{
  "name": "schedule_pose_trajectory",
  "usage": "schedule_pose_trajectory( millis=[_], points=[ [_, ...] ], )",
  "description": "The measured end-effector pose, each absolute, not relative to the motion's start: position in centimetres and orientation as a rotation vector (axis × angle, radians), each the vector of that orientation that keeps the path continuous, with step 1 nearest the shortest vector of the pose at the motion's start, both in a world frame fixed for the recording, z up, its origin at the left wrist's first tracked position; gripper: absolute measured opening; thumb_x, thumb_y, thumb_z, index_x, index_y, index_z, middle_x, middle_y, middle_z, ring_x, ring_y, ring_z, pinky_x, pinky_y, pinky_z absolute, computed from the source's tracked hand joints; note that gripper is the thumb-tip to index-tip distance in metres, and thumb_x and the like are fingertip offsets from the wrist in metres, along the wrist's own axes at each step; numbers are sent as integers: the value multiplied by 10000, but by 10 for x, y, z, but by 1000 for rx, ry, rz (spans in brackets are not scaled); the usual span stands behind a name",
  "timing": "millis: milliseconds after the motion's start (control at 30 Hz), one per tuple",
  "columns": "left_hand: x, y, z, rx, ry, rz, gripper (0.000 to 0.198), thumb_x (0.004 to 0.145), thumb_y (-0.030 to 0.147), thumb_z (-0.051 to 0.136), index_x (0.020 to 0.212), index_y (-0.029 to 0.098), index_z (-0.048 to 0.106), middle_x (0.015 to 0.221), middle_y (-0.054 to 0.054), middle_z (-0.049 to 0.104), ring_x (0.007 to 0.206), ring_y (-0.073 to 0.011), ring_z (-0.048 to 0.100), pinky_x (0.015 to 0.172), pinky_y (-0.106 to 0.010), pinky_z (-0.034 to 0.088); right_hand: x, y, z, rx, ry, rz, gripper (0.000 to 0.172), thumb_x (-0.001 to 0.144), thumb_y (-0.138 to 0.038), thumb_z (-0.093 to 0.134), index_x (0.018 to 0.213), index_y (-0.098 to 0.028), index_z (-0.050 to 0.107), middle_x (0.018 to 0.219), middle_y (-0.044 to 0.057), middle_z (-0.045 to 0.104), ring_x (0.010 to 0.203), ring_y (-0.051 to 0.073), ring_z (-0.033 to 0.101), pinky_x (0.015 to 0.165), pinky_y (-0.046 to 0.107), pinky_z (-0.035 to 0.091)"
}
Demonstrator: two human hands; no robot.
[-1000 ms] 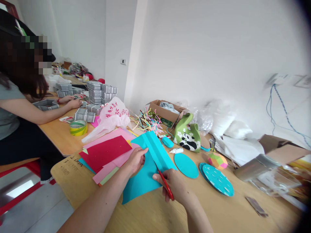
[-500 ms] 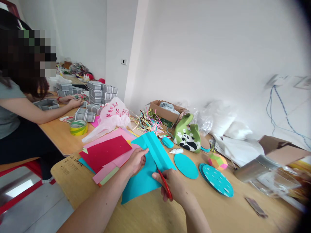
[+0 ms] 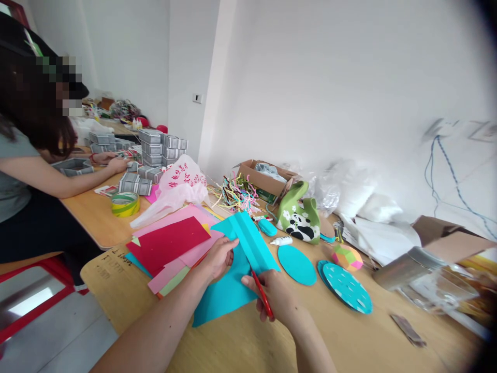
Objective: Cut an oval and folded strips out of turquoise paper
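My right hand (image 3: 267, 295) grips a pair of red-handled scissors (image 3: 264, 296), whose blades are at a turquoise sheet of paper (image 3: 223, 295). A folded strip (image 3: 254, 243) of the sheet rises along the cut line. My left hand (image 3: 222, 259) pinches the sheet at the strip's left edge, thumb on top. To the right lie a turquoise paper oval (image 3: 297, 265) and a pair of stacked ovals (image 3: 347, 287), the top one dotted with pale marks. A small white glue bottle (image 3: 281, 241) rests just behind the single oval.
Red and pink paper sheets (image 3: 171, 243) lie left of my hands. Behind stand a green panda bag (image 3: 298, 217), a cardboard box (image 3: 248, 171) and several pipe cleaners (image 3: 236, 194). A metal canister (image 3: 407, 269) lies right. At left a person (image 3: 58, 176) handles grey card pieces.
Both hands and the turquoise sheet stay almost where they were. The person at the left has shifted their head slightly; the whole view has moved a little.
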State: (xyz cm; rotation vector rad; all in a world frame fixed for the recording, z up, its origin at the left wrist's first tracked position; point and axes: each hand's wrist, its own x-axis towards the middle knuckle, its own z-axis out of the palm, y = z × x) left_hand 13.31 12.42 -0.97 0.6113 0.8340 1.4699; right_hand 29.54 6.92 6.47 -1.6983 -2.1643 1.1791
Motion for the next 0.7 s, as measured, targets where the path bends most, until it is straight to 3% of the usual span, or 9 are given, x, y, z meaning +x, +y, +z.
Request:
schedule_pose_trajectory(
  millis=[700],
  points=[
    [136,119,-5,599,806,1406,548,552,448,851,602,218,356,423,110,344,375,-63,323,434,-251,152,295,72,61,-1706,-2205,1115,568,872,-664,427,563,-192,499,501,76,633,386,128,560,410,217,393]
  ],
)
